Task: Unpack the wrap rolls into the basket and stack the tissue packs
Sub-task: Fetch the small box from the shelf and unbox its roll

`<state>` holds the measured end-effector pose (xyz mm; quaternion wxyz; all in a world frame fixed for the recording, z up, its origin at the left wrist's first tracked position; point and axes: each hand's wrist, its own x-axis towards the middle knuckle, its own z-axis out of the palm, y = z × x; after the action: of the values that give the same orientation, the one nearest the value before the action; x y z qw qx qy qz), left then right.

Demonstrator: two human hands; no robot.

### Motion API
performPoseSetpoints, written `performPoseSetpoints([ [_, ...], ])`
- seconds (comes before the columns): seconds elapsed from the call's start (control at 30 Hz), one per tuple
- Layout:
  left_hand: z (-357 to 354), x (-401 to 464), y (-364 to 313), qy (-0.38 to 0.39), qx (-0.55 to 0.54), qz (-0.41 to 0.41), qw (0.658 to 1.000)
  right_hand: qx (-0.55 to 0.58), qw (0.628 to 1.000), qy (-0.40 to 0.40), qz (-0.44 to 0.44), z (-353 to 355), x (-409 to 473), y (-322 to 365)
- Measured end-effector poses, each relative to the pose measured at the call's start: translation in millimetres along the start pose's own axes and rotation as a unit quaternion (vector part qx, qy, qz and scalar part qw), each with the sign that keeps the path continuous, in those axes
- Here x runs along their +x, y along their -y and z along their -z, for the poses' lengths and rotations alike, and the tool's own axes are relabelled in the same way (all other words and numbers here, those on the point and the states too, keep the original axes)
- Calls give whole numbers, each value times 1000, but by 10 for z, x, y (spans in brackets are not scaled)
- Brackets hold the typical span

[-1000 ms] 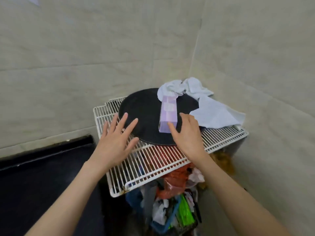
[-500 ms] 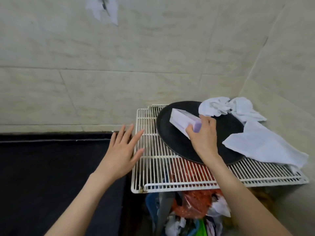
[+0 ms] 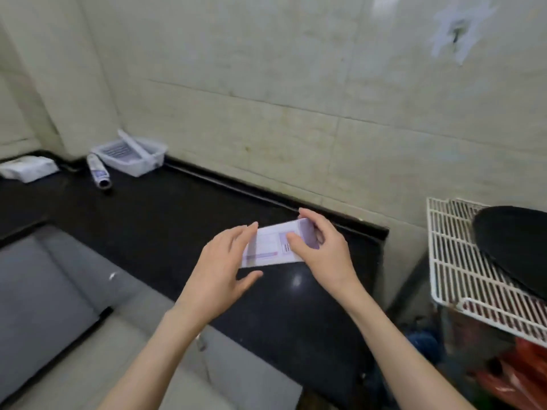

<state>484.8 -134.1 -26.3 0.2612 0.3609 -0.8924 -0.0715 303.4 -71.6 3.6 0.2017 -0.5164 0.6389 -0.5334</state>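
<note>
A person's two bare arms reach forward over a black tabletop (image 3: 148, 220) set against a pale tiled wall. Between the hands, held above the tabletop, is a long lilac-and-white wrap roll box (image 3: 270, 247), lying roughly level with a printed label facing up. The right hand (image 3: 322, 250) grips the box's right end, its fingers (image 3: 296, 241) clamped over the top and thumb side. The left hand (image 3: 220, 267) is at the left end with fingers (image 3: 242, 235) spread apart, touching or just about to close on the box; the blur makes it hard to tell which.

Far back on the left, against the wall, sits a clear plastic basket (image 3: 154, 158) with a long pale item leaning in it. A loose wrap roll (image 3: 99, 171) lies just beside the basket on the tabletop, and a white tissue pack (image 3: 28, 168) rests further left. At the right edge stands a white wire rack (image 3: 461, 267) bearing a dark round tray (image 3: 515, 244).

The step in hand looks like opening this box. Next, the left hand would need to steady one end while an end flap is pried open, then the roll carried to the basket.
</note>
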Motion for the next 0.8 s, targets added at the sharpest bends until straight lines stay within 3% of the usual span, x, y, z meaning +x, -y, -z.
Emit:
performPoseSetpoints([
  [0.23,755,-1245,952,-54,42,194,979,121,978,167,-24,-1676,-412,542],
  [0.33,897,-1597,1282,-90,-5,295,951,197,946,250,-65,-2272,-532,619],
  [0.4,947,-1770,1509,-123,-40,336,933,183,934,295,-78,-2667,-589,633],
  [0.5,968,-1961,1867,-119,-74,347,927,150,936,309,-76,-3179,-560,684],
  [0.6,1026,-2111,2318,-64,-147,352,922,129,939,312,-68,-3633,-359,721],
  [0.67,1124,-2161,2683,-53,-138,354,923,116,934,334,-57,-3927,-180,720],
  [0.8,1490,-2043,3415,-162,-90,370,910,90,916,392,-5,-4531,190,757],
])
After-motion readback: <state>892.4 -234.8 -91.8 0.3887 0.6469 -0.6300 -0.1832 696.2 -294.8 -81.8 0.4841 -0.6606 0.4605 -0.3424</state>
